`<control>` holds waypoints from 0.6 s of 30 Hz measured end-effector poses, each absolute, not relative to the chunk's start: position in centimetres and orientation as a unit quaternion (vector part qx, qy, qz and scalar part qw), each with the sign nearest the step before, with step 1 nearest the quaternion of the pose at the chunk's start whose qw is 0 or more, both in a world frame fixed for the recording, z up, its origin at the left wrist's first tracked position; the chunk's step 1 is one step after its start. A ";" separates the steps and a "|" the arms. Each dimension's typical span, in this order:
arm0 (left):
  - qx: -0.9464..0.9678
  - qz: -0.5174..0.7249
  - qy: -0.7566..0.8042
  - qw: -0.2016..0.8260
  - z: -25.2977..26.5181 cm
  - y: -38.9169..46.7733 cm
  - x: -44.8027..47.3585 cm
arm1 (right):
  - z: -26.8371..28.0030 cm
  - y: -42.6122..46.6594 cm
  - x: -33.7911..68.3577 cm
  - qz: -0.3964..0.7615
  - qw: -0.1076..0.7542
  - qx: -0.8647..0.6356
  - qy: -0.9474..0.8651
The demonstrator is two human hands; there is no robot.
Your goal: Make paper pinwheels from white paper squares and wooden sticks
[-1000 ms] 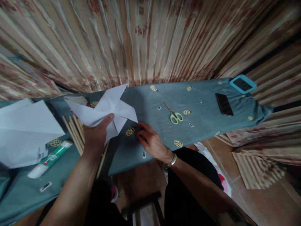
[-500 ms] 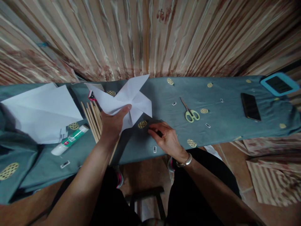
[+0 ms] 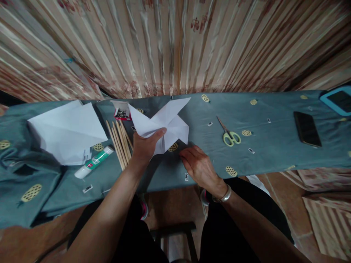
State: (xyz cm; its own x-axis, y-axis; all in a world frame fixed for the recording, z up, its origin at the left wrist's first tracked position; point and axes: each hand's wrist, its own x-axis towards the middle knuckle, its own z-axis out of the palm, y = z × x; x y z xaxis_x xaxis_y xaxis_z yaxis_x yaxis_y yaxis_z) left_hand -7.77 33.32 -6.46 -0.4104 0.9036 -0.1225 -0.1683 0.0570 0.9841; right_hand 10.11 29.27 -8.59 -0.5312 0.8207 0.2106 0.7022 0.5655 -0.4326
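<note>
A white paper pinwheel (image 3: 175, 128) is held up over the table, its folded blades fanned around the centre. My left hand (image 3: 146, 144) grips it, the thumb pressed at the middle and the other fingers hidden beneath the paper. To the right and below it, my right hand (image 3: 199, 166) is held with fingers curled together above the cloth; whether anything small is between them does not show. Left of the pinwheel, several wooden sticks (image 3: 119, 142) lie side by side. Behind those stands an open small red box (image 3: 122, 111) with dark metal pieces inside.
Scissors (image 3: 231, 138) with green handles lie right of my hands. Farther right are a black phone (image 3: 307, 128) and a blue-framed tablet (image 3: 337, 101). On the left are white paper sheets (image 3: 65, 133) and a glue stick (image 3: 94, 162). A curtain (image 3: 164, 47) hangs behind the cloth-covered table (image 3: 263, 157).
The view has shifted, so most things appear farther right. The small red box now shows more fully beside the pinwheel. My left hand keeps its grip; my right hand's fingers look more folded down.
</note>
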 end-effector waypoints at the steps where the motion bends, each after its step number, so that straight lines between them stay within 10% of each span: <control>1: 0.316 0.605 0.580 0.444 -6.5 33.3 -7.7 | -8.6 29.2 10.1 0.139 0.194 -0.439 -0.866; 18: 0.326 0.581 0.580 0.470 -7.2 33.4 -7.8 | -9.0 28.5 10.0 0.118 0.220 -0.412 -0.876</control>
